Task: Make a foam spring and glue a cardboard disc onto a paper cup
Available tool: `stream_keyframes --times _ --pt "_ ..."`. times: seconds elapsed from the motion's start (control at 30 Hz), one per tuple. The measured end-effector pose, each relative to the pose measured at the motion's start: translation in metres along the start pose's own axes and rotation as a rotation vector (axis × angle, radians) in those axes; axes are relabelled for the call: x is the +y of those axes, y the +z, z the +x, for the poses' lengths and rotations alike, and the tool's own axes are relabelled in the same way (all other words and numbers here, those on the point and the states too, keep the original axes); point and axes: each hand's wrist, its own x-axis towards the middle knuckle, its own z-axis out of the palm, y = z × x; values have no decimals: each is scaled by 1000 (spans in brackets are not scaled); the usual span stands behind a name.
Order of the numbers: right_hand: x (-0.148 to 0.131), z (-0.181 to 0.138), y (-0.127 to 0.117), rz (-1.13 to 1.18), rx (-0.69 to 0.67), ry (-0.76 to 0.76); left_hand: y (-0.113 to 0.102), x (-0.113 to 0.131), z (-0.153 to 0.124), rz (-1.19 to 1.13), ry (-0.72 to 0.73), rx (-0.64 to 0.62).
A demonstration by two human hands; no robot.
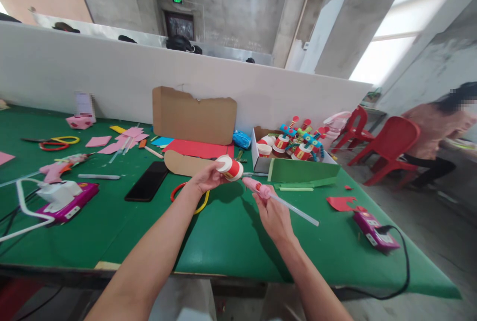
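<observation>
My left hand (207, 178) is closed round a small red-and-white paper cup (230, 167), held on its side above the green table (231, 241). My right hand (274, 214) grips a pink hot glue gun (258, 188) whose nozzle points at the cup's side. A clear glue stick (298, 210) pokes out of the gun's back, toward the right. Both hands hover over the table's middle, a little in front of a cardboard cut-out (184, 163).
A black phone (147, 181) and red-yellow scissors (186, 196) lie left of my hands. A box of finished cup figures (294, 148) stands behind, a pink power strip (374, 231) right, another glue gun (59, 168) and power strip (67, 201) left. A person sits far right by red chairs (391, 147).
</observation>
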Motion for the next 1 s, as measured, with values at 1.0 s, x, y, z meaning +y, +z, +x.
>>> stream_keyframes --times 1.0 --pt "-2 -6 5 -77 -48 2 -6 0 3 52 -2 -35"
